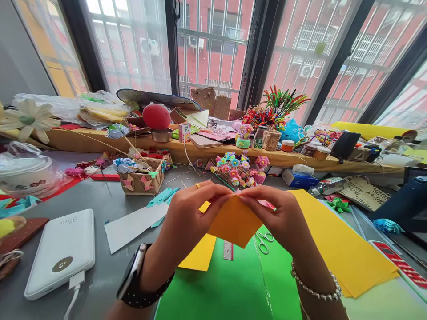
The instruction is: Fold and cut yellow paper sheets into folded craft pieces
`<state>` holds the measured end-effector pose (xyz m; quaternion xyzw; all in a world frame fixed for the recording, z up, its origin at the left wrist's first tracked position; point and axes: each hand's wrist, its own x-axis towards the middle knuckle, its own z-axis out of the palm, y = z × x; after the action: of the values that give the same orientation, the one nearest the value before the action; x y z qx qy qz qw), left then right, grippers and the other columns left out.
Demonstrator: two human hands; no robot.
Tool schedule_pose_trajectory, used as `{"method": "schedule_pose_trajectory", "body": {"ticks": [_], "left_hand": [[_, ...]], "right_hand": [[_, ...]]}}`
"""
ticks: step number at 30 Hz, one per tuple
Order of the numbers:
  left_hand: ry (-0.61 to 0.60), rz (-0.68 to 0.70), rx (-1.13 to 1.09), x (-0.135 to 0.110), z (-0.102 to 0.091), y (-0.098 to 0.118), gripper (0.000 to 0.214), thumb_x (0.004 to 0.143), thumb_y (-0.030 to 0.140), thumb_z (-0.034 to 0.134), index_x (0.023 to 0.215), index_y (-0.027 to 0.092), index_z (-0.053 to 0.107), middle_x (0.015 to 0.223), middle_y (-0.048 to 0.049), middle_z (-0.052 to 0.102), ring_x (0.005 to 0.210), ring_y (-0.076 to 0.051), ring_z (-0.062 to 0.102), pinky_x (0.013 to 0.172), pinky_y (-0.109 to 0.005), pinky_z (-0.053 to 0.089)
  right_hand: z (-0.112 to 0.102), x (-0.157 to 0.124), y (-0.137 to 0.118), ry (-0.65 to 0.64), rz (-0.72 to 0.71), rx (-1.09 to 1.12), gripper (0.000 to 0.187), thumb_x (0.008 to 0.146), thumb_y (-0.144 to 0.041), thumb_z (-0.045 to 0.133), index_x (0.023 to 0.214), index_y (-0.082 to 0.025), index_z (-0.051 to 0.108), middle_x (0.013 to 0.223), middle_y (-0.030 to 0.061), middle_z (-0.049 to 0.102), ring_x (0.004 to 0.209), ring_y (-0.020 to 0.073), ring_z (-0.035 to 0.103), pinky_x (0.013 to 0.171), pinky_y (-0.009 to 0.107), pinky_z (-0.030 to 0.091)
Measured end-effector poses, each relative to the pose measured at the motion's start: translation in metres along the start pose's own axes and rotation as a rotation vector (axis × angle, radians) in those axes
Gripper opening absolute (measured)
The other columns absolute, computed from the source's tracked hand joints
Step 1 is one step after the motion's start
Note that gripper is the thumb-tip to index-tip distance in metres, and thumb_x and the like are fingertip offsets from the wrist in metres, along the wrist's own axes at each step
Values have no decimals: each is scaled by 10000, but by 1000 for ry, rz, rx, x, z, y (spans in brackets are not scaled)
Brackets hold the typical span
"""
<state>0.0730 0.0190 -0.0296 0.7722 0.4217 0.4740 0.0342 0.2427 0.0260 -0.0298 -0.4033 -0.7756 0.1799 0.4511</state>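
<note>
A small sheet of yellow-orange paper hangs between my hands, held by its top edge above a green mat. My left hand pinches it near the top corner, thumb against fingers. Close beside, my right hand pinches the same edge, the fingertips of both hands almost touching. Whether the paper is folded I cannot tell. Below it on the green mat lie a short ruler, scissors partly behind the right hand, and another yellow paper piece partly behind the left hand.
Large yellow sheets lie at the right. On the left are a white power bank with a cable, a white paper strip and a cardboard box. Crocheted flowers stand behind my hands, below a cluttered ledge.
</note>
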Motion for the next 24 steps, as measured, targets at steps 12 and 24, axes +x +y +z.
{"method": "schedule_pose_trajectory", "body": {"ticks": [12,24], "left_hand": [[147,-50,80,0,-13,-5,85,746,205,561,725,211,644,699,50,673,621,-93,579,618,-174,419],[-25,-76,-37,3,-8,-8,92,747,203,552,721,195,639,697,36,663,645,-100,583,615,-179,424]], "right_hand": [[-8,2,17,71,29,-51,142,747,-296,566,741,-189,658,714,17,681,671,162,624,616,253,478],[-5,2,13,-109,47,73,176,675,-307,642,816,-201,648,803,18,675,708,151,609,633,246,471]]}}
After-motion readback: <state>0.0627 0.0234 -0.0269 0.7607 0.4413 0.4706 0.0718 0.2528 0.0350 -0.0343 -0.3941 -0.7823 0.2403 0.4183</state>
